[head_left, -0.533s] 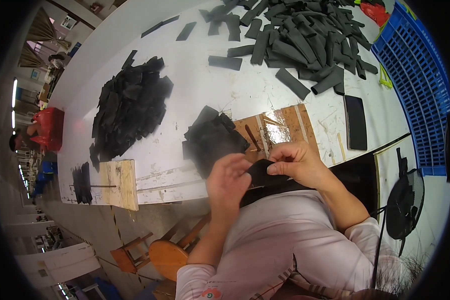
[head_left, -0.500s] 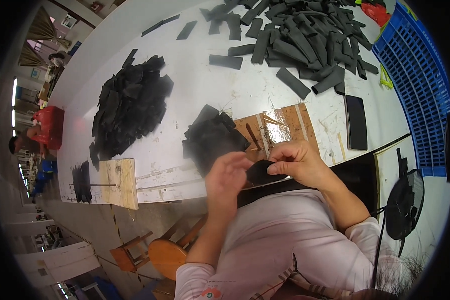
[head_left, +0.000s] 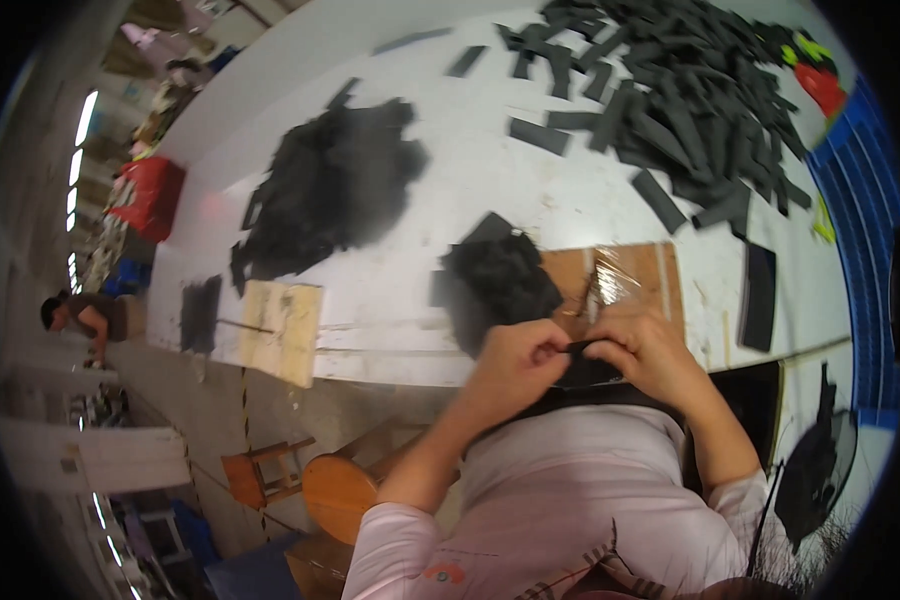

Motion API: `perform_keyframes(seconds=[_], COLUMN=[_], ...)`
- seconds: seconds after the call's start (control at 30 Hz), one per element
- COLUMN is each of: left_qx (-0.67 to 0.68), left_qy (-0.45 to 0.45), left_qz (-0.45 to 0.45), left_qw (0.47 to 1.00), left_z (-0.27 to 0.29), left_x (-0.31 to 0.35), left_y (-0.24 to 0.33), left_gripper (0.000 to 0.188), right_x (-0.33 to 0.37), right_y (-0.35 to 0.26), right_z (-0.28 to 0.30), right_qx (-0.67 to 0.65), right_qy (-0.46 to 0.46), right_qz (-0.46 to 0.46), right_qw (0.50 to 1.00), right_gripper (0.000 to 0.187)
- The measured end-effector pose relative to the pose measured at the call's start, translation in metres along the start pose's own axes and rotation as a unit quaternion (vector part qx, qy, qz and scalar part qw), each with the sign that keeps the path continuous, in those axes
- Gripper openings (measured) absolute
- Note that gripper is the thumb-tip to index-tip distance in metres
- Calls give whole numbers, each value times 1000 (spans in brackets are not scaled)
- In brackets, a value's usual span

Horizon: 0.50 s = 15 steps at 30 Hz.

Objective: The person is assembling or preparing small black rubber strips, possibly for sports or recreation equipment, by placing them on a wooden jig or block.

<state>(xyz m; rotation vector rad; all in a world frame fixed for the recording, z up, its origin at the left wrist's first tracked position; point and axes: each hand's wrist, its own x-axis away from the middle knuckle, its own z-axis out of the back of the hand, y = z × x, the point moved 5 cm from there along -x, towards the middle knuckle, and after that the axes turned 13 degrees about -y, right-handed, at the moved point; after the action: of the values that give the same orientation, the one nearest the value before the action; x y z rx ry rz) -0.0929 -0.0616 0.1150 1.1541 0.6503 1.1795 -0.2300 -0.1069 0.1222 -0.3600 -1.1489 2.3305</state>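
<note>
Close to my body at the table's front edge, both hands hold a black fabric piece point(head_left: 588, 372). My left hand point(head_left: 518, 368) pinches its left end, thumb and fingers pressed together. My right hand point(head_left: 652, 358) grips the other end with curled fingers; much of the piece is hidden behind the hands. Just beyond my left hand lies a small heap of black fabric pieces point(head_left: 495, 285). A brown board point(head_left: 665, 270) with shiny clear tape on it lies under and beyond my right hand.
A larger black fabric heap point(head_left: 330, 190) lies left, dark grey tubes point(head_left: 685, 110) far right. A black phone point(head_left: 758, 300) and blue crate point(head_left: 855, 230) stand right. A wooden block point(head_left: 280, 330) sits at the left edge, near wooden stools point(head_left: 340, 495). Another person point(head_left: 95, 320) is far left.
My left hand, its fingers loosely raised before, has closed on the fabric piece's left end. The whole view has shifted, so table things appear farther right.
</note>
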Motion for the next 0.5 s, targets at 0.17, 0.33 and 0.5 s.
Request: perform_keyframes(seconds=[0.17, 0.33, 0.5], left_qx=[203, 56, -105], left_qy=[142, 238, 368], left_qz=[-18, -106, -180], left_qw=[969, 964, 906], left_z=[-21, -24, -20], left_x=[2, 3, 12], left_y=[-17, 6, 15], left_gripper=[7, 8, 9], right_x=[14, 11, 2], right_y=[-18, -13, -18], right_z=[0, -8, -13], right_qx=[-29, -122, 34], right_qy=[224, 224, 223], right_qz=[-27, -3, 5], right_qw=[974, 967, 974], right_gripper=[25, 9, 6])
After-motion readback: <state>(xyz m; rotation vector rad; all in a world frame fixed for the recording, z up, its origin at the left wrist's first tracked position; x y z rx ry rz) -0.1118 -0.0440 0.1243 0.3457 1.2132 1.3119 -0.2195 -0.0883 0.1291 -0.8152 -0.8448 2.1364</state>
